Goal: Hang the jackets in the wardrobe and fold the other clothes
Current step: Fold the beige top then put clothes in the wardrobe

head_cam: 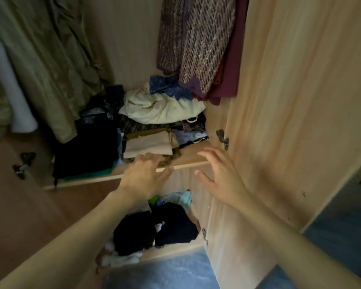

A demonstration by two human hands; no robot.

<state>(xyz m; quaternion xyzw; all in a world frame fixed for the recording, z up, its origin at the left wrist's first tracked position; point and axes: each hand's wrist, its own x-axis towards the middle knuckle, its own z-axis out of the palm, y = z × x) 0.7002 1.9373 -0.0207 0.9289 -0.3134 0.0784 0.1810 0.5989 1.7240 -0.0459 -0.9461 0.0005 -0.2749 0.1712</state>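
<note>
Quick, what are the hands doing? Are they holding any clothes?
Left hand: open, fingers spread at the shelf edge, holding nothing.
Right hand: open, fingers spread, holding nothing.

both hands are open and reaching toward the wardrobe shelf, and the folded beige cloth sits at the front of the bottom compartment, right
Not quite. The head view shows the folded beige cloth on the upper shelf, not the bottom compartment. The left hand and right hand are indeed open, reaching toward it.

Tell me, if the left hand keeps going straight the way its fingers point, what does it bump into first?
Probably the folded beige cloth on the shelf. The left hand reaches over the shelf edge with its fingers aimed at that pile, though one view leaves the depth unclear.
</note>
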